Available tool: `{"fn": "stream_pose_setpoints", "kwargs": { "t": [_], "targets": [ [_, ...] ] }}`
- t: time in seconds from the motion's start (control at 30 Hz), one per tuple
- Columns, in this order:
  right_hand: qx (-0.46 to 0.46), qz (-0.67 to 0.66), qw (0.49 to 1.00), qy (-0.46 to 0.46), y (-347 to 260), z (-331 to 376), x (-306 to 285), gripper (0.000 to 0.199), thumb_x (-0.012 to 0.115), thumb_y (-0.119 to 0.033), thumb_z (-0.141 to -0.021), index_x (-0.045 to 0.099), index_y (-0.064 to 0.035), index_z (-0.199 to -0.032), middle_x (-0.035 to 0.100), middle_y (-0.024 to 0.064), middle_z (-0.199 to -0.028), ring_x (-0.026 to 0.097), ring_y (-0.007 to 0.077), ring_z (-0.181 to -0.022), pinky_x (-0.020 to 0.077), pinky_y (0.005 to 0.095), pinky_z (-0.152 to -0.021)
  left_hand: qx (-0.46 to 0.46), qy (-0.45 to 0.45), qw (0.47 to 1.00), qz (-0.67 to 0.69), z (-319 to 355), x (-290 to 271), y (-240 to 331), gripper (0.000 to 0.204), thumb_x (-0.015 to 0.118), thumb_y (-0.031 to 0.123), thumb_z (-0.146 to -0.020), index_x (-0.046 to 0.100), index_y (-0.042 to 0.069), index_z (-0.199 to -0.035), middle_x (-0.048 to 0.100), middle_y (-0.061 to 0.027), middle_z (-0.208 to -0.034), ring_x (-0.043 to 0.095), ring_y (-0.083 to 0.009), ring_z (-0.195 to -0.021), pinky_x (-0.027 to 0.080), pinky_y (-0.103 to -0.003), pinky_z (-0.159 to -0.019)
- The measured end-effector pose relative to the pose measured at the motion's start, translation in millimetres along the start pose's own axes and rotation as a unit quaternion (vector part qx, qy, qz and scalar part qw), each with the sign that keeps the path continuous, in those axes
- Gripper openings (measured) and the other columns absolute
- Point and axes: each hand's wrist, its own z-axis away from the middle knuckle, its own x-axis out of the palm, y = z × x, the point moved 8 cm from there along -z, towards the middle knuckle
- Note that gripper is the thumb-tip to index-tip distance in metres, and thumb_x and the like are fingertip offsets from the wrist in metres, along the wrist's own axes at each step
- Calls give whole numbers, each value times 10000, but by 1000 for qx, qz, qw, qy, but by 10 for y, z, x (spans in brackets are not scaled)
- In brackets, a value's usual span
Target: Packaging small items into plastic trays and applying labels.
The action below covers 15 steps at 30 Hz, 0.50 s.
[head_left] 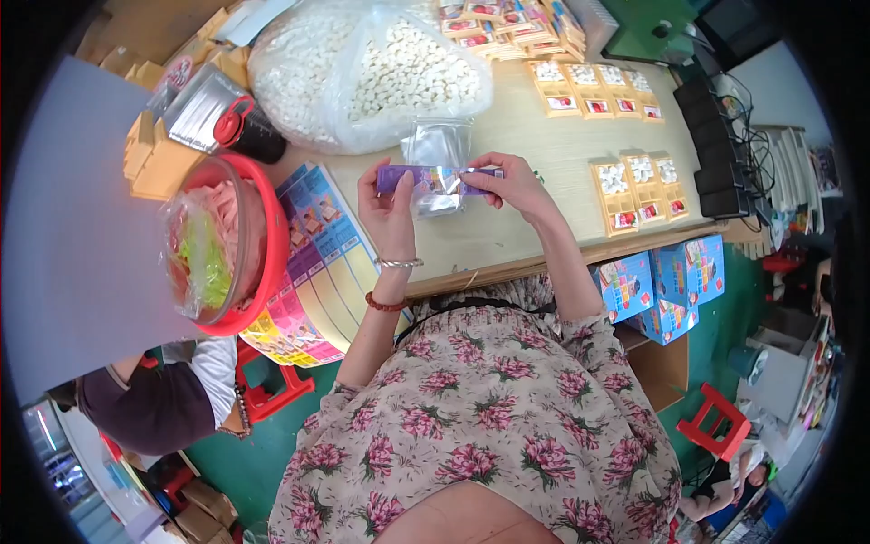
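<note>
Your left hand (391, 207): pinches the purple strip (439, 179) near its left end.
Your right hand (517, 188): grips the strip's right end between thumb and fingers.
Purple strip: level between your hands, over clear bags (439, 142) on the table (526, 127).
Beyond: a large sack (408, 77) of white pieces.
Right: pale yellow trays (644, 189) in two rows.
Left: a red basin (277, 227).

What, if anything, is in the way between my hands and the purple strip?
Nothing visible: your left hand and right hand both hold the purple strip, one toward each end. The clear plastic packet shows behind the strip, not between it and your hands.
</note>
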Motion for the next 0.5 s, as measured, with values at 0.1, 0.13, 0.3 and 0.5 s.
{"fn": "stream_pose_setpoints", "kwargs": {
  "t": [0.1, 0.13, 0.3, 0.5],
  "targets": [
    [-29, -61, 997, -29, -18, 145, -75, 167, 685, -172, -774, 624, -30, -836, 570, -8, -639, 459, 36, -480, 356, 172, -435, -10, -31, 999, 43, 85, 148, 63, 382, 642, 20, -787, 479, 17, -1133, 538, -52, -980, 546, -103, -837, 471, -217, -726],
    [-30, -61, 998, -18, -11, 214, -150, 167, 685, -172, -774, 624, -30, -836, 570, -8, -639, 459, 36, -480, 356, 172, -435, -13, -41, 998, 48, 115, 213, 48, 382, 642, 20, -787, 479, 17, -1133, 538, -52, -980, 546, -103, -837, 471, -217, -726],
    [-67, 0, 996, 65, -107, 707, -711, 122, 659, -144, -797, 631, -29, -824, 564, -17, -644, 449, 16, -497, 342, 167, -437, -156, -114, 977, 93, 445, 737, -215, 505, 654, -3, -766, 417, 27, -1211, 489, -64, -1012, 531, -123, -873, 486, -236, -739],
    [9, 51, 994, 93, 125, 1188, -1384, 239, 702, -192, -760, 633, -23, -915, 572, -10, -685, 471, 34, -510, 376, 183, -455, -212, -254, 941, 70, 758, 1407, -680, 592, 645, -12, -768, 359, 49, -1283, 520, -100, -1052, 556, -184, -930, 500, -291, -807]
  ]
}}
